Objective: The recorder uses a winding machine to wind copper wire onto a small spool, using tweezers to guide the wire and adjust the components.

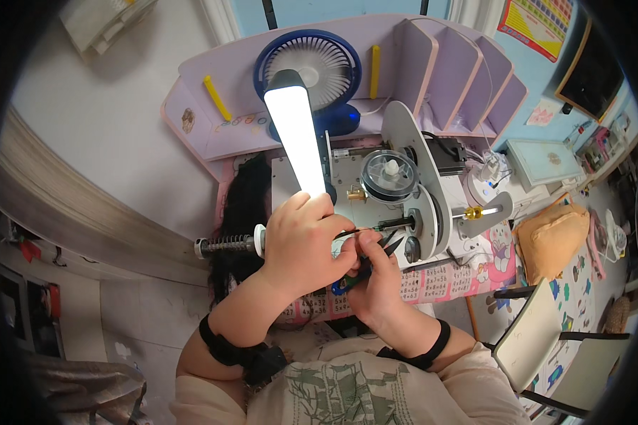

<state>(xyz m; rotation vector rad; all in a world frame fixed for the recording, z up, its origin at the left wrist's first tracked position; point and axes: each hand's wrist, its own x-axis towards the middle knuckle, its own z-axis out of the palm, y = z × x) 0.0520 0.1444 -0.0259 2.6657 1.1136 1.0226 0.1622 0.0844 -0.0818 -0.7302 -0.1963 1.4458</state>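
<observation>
My left hand [301,248] is closed, pinching a thin dark strand [350,232] that lines up with a dark spindle [397,222] on a white machine [427,205]. Beside it my right hand [372,283] is closed around a dark scissor-like tool [391,245], whose dark tips point up and right; part of it is hidden by my fingers. A clear reel [384,173] and a small brass part [356,194] sit above the hands. A spring-loaded rod [230,246] extends left of my left hand. A glowing bar lamp [290,127] stands just beyond my fingers.
A blue fan [306,60] stands in a lilac desk shelf [450,85]. A black hairlike bundle [237,212] lies left of the machine on a printed mat [432,283]. An orange cushion [549,241] and cream chair [524,333] are at right.
</observation>
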